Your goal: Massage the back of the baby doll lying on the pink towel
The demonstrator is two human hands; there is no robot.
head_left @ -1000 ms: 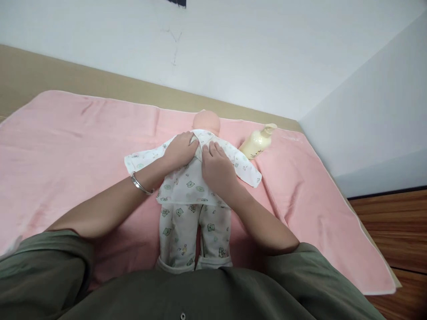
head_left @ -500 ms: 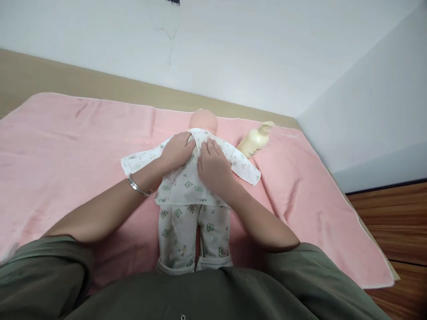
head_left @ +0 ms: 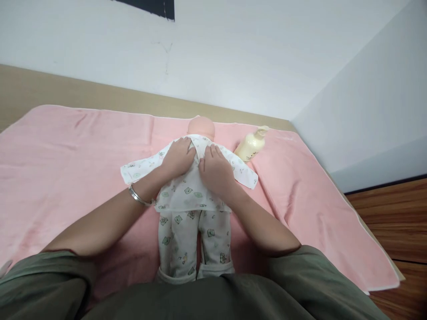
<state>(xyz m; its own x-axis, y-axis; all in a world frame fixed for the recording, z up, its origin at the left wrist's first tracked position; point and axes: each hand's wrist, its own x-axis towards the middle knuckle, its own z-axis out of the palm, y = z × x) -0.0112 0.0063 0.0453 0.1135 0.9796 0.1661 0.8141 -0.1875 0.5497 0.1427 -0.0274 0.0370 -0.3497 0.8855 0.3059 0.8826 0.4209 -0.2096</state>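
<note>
A baby doll (head_left: pixel 201 127) lies with its smooth head away from me, in a white printed baby shirt (head_left: pixel 187 195) with both sleeves spread outward. Matching printed pants (head_left: pixel 183 242) cover its legs, their cuffs close to my body. On the left side of the upper shirt, my left hand (head_left: pixel 179 156) has its fingers curled on the cloth near the neckline, closed on a fold. My right hand (head_left: pixel 216 171) rests on the other side of the shirt front, fingers stretched out and thumb apart. Cloth under both palms is hidden.
A pale yellow pump bottle (head_left: pixel 251 146) lies tilted beside the doll's sleeve on the right. Beneath everything is a pink cloth (head_left: pixel 83 164) on a wooden top (head_left: pixel 100 91) against a white wall (head_left: pixel 227 58). Brown wood-grain panels (head_left: pixel 393 218) stand at the right.
My view has tilted up slightly, so more of the dark patch on the wall shows. Both hands stay on the upper shirt, with only slight shifts of the fingers.
</note>
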